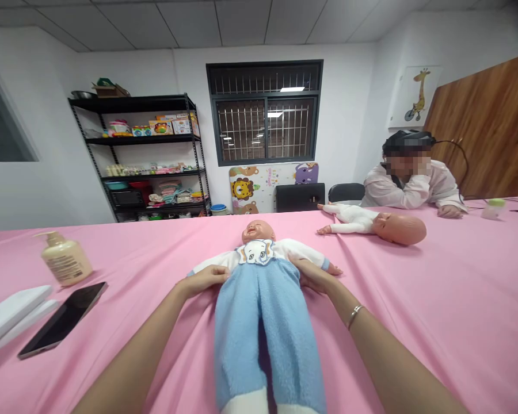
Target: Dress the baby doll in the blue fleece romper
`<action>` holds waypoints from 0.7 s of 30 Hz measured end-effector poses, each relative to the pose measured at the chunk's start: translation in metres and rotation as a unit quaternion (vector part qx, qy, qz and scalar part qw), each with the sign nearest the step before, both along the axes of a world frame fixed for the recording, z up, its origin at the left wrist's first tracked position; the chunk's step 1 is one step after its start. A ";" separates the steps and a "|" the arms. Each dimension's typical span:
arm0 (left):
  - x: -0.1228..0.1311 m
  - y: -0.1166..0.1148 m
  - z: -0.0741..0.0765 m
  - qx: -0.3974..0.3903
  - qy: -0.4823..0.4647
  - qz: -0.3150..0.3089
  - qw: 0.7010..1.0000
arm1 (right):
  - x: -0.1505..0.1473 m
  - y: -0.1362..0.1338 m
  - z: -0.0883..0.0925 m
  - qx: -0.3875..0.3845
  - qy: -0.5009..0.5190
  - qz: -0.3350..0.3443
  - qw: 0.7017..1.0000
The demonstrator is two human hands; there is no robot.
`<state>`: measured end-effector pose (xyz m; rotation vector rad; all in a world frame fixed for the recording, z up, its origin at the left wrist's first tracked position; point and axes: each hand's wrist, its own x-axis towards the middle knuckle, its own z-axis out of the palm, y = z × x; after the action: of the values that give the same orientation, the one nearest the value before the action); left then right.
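A baby doll (263, 322) lies on its back in front of me, wearing a white top with an elephant bib and blue fleece trousers. My left hand (205, 279) presses against the doll's side below its arm, and my right hand (313, 275) does the same on the other side. Both hands clasp the torso with the fingers together. A silver bracelet circles my right wrist. Farther up the pink-covered table, a second doll (371, 222) in white lies on its side, out of reach of both hands.
A pump bottle (65, 259), black smartphone (63, 319) and white flat packets (12, 316) lie left on the pink tablecloth (435, 299). A seated person (408, 187) leans on the far edge near a small bottle (494, 209). A black shelf (138, 155) stands behind.
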<state>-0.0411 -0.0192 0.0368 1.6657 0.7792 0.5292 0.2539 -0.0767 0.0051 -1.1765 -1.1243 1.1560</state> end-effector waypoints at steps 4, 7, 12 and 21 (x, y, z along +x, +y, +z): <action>0.010 0.004 -0.003 -0.050 -0.166 0.101 0.980 | 0.014 -0.015 0.007 -0.057 -0.016 0.087 0.995; 0.011 0.007 -0.003 -0.018 -0.139 0.127 0.982 | 0.014 -0.020 0.011 -0.071 -0.039 0.127 0.989; -0.005 0.011 0.003 0.120 0.117 0.069 0.983 | 0.004 -0.013 0.011 -0.050 -0.080 0.125 0.988; 0.002 -0.006 0.014 0.105 0.075 -0.034 0.991 | -0.014 0.009 -0.003 0.046 -0.002 -0.074 0.996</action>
<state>-0.0393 -0.0248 0.0512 1.9380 0.7935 0.4539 0.2397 -0.0674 0.0022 -1.1706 -1.0637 0.9790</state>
